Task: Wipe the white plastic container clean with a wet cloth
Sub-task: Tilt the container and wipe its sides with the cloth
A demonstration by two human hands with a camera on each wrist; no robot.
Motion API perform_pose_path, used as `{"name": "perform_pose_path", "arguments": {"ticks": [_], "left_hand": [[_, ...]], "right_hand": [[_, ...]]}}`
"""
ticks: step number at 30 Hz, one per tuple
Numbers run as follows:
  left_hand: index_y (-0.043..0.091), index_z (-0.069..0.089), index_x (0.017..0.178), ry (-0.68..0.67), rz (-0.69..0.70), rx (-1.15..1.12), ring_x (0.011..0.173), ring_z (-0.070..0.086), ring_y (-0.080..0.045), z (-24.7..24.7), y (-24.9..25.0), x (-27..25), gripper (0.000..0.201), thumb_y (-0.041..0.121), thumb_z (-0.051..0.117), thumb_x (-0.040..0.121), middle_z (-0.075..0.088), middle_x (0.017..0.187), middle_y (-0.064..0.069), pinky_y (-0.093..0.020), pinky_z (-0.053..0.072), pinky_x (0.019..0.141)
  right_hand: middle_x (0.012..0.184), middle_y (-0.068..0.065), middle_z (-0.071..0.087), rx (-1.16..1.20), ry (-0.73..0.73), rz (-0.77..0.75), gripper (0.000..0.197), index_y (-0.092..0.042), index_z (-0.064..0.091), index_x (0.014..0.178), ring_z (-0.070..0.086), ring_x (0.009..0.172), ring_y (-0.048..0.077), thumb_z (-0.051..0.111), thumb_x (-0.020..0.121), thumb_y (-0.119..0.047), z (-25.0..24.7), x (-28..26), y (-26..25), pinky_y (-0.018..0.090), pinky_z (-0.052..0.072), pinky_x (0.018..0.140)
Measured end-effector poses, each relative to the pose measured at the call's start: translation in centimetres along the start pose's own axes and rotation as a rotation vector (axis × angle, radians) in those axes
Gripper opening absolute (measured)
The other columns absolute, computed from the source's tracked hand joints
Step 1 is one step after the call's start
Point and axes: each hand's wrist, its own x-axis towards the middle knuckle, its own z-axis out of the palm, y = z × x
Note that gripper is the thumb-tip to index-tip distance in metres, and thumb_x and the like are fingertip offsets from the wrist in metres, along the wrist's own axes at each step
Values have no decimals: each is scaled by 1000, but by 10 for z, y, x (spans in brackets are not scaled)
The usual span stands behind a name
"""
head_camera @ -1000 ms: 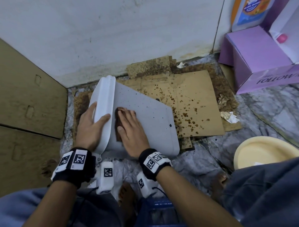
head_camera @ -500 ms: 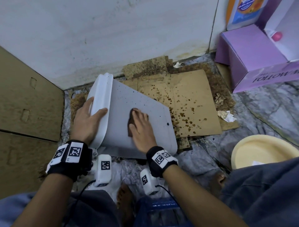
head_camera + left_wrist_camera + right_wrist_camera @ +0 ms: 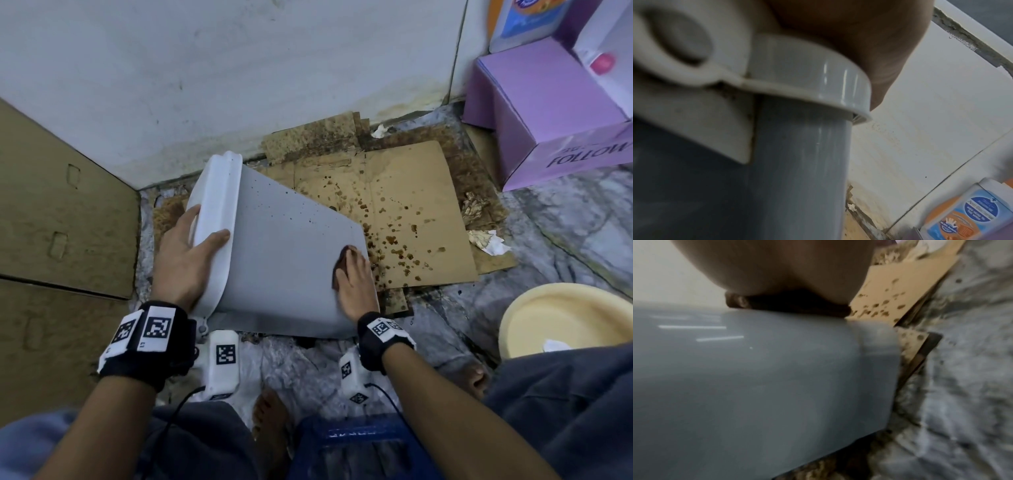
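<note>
The white plastic container (image 3: 281,260) lies tipped on its side in the middle of the head view, its lidded end toward the upper left and its base toward the right, over the stained cardboard (image 3: 404,212) on the floor. The left hand (image 3: 186,263) grips the lidded rim, thumb on top and fingers curled round the far edge, bracing it. The right hand (image 3: 356,284) lies flat, fingers extended, pressing the dark cloth (image 3: 342,260) against the upper wall near the base corner at centre right.

To do this stroke well, the palm should stay flat so the whole cloth bears on the plastic, and the left hand should hold firm so the container does not slide on the cardboard. Small dark specks remain on the wall toward the upper part, near the rim, so the next passes likely belong there. At the base edge the cloth risks slipping off onto the dirty cardboard and picking up grime; the stroke is better turned back before the corner.

Compared with a second ago, the right hand and cloth have travelled from beside the rim, next to the left hand, across the wall to the base end. The left hand's hold is unchanged.
</note>
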Motion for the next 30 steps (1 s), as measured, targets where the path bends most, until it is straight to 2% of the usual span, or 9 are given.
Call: {"name": "perform_pose_path", "arguments": {"ticks": [2, 4, 7, 10, 16, 18, 22, 25, 30], "left_hand": [[44, 47, 139, 5, -14, 1, 122, 58, -26, -1, 0, 1, 74, 60, 65, 69, 55, 141, 2, -53, 45, 106], [47, 48, 138, 6, -38, -9, 121, 59, -26, -2, 0, 2, 72, 60, 66, 70, 55, 141, 3, -53, 45, 106], [46, 49, 136, 0, -59, -41, 118, 61, -26, -3, 1, 1, 72, 58, 67, 68, 59, 138, 3, -53, 47, 104], [46, 50, 136, 7, -84, -77, 116, 63, -26, -4, 3, -1, 74, 57, 68, 65, 59, 137, 3, -52, 48, 104], [46, 51, 133, -2, -89, -74, 112, 64, -26, -4, 4, -2, 71, 57, 68, 65, 61, 134, 3, -53, 49, 101], [46, 50, 134, -1, -87, -63, 113, 63, -27, -5, 4, -2, 73, 59, 67, 64, 61, 134, 3, -53, 49, 102], [46, 50, 134, -1, -76, -53, 115, 63, -27, -6, 4, -2, 73, 60, 66, 64, 60, 135, 0, -54, 48, 103], [49, 49, 133, -7, -64, -29, 117, 62, -25, -5, 2, -1, 69, 59, 67, 66, 60, 135, 2, -54, 47, 104], [49, 50, 134, -16, -88, -53, 114, 64, -27, -9, -4, -1, 69, 58, 68, 68, 61, 135, 1, -56, 49, 101]], "right_hand": [[161, 10, 1, -24, 15, -108, 65, -8, 22, 151, -8, 148, 30, 10, 96, -42, 3, -7, -24, 47, -1, 121], [161, 5, 1, 83, 14, -222, 55, -18, 10, 153, -9, 147, 24, 21, 102, -36, 0, -17, -48, 42, -2, 120], [162, 0, 2, 122, 3, -352, 53, -22, 10, 153, -7, 148, 18, 28, 104, -34, -4, -19, -65, 35, -1, 119], [161, 0, 0, 77, -3, -310, 54, -23, 8, 153, -8, 147, 18, 24, 104, -38, -5, -8, -41, 35, -2, 120], [162, 4, -4, 75, -28, 84, 56, -16, 5, 154, -9, 148, 27, 25, 104, -33, -12, 10, 14, 39, -2, 119], [162, 5, -3, 39, -23, 62, 56, -13, 9, 153, -8, 148, 30, 24, 103, -32, -8, 12, 10, 41, -4, 120], [162, 4, 0, 55, -4, -192, 55, -17, 8, 154, -8, 148, 25, 24, 103, -33, -3, -2, -30, 42, -3, 121], [162, -1, 0, 142, -31, -310, 54, -20, 10, 153, -9, 147, 17, 30, 104, -32, -6, -10, -55, 35, -3, 119], [159, -3, -3, 66, 5, -212, 56, -15, 7, 153, -10, 146, 16, 27, 104, -33, -13, -2, -17, 34, -4, 119]]}}
